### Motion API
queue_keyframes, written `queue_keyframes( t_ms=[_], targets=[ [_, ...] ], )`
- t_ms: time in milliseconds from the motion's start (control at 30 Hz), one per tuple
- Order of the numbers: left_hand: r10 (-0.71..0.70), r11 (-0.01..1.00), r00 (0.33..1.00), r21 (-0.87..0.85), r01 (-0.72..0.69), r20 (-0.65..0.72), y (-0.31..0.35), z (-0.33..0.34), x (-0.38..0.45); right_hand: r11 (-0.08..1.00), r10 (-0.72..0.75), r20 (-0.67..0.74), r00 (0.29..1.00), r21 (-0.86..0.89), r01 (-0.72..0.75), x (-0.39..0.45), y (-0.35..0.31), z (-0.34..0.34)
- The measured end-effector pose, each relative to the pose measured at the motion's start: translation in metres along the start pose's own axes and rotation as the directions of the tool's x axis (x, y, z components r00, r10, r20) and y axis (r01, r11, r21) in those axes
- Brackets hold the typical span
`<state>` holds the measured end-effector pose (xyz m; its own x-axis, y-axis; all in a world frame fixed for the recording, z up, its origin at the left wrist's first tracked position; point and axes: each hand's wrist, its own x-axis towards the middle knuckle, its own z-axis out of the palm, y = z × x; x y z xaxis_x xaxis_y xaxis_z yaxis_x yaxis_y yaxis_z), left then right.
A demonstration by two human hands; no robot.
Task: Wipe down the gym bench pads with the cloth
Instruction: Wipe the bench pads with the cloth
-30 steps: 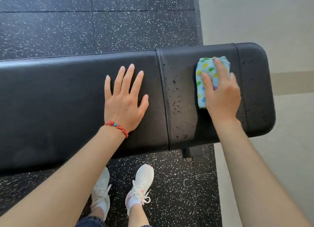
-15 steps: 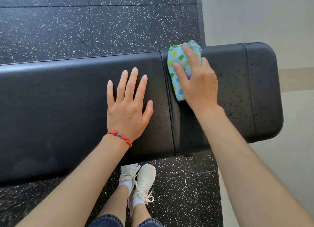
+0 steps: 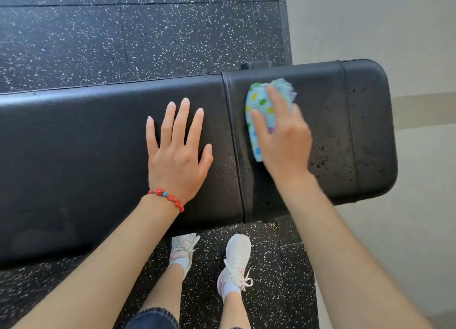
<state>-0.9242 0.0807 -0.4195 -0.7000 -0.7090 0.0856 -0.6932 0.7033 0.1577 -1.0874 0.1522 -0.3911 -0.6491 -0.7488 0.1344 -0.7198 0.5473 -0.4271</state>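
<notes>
The long black bench pad (image 3: pixel 74 143) runs across the view, and the shorter end pad (image 3: pixel 357 121) joins it at a seam on the right. Dark specks dot the right part of the end pad. My right hand (image 3: pixel 283 136) holds a folded light-blue cloth (image 3: pixel 259 101) with coloured dots down on the end pad, just right of the seam. Its thumb and forefinger lie over the cloth, the other fingers curl at its bunched right edge. My left hand (image 3: pixel 177 151), with a red bead bracelet at the wrist, rests flat on the long pad, fingers spread.
Black speckled rubber floor tiles (image 3: pixel 123 32) lie beyond and under the bench. A pale smooth floor (image 3: pixel 394 20) begins past the bench's right end. My feet in white sneakers (image 3: pixel 234 257) stand close to the near edge of the bench.
My right hand swept the cloth left from the end pad's middle to the seam at its far edge, then back a little right and nearer. My left hand stayed flat on the pad.
</notes>
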Motion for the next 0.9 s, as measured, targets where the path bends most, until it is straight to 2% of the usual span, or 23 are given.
queue_keyframes(
  t_ms=[100, 167, 233, 333, 433, 500, 600, 733, 767, 900],
  targets=[
    [0.000, 1.000, 1.000, -0.013, 0.000, -0.016, 0.000, 0.001, -0.001, 0.993, -0.114, 0.040, 0.993, 0.019, 0.114, -0.004, -0.001, 0.002],
    [-0.033, 0.999, 0.999, -0.029, 0.032, -0.035, 0.004, 0.000, -0.002, 0.995, -0.100, 0.010, 0.995, -0.017, 0.100, -0.002, 0.021, -0.006],
    [-0.051, 0.998, 0.998, -0.038, 0.049, -0.044, 0.013, -0.002, -0.009, 0.999, 0.025, -0.047, 0.999, -0.035, -0.026, -0.006, 0.046, -0.019],
    [0.003, 0.999, 1.000, -0.045, -0.004, -0.024, 0.032, -0.002, -0.024, 0.974, 0.226, -0.048, 0.973, -0.010, -0.226, -0.015, 0.070, -0.042],
    [0.006, 0.999, 1.000, -0.040, -0.006, -0.003, 0.047, 0.000, -0.037, 0.958, 0.284, -0.084, 0.955, -0.002, -0.285, -0.021, 0.061, -0.037],
    [-0.005, 0.999, 1.000, -0.033, 0.004, -0.009, 0.051, 0.002, -0.040, 0.977, 0.212, -0.104, 0.972, 0.005, -0.212, -0.035, 0.034, -0.019],
    [-0.005, 0.999, 1.000, -0.031, 0.005, -0.025, 0.051, 0.003, -0.041, 0.999, 0.036, -0.017, 0.999, 0.011, -0.036, -0.065, -0.002, -0.002],
    [0.010, 1.000, 1.000, -0.026, -0.010, -0.006, 0.049, 0.003, -0.042, 0.991, -0.126, 0.005, 0.992, -0.035, 0.126, -0.062, 0.020, -0.012],
    [0.003, 1.000, 1.000, -0.018, -0.003, -0.004, 0.050, 0.003, -0.042, 0.993, -0.101, -0.021, 0.995, -0.063, 0.100, -0.059, 0.035, -0.018],
    [-0.028, 0.999, 1.000, -0.016, 0.028, -0.012, 0.054, 0.003, -0.043, 0.982, 0.181, -0.103, 0.978, -0.028, -0.185, -0.057, 0.089, -0.051]
  ],
)
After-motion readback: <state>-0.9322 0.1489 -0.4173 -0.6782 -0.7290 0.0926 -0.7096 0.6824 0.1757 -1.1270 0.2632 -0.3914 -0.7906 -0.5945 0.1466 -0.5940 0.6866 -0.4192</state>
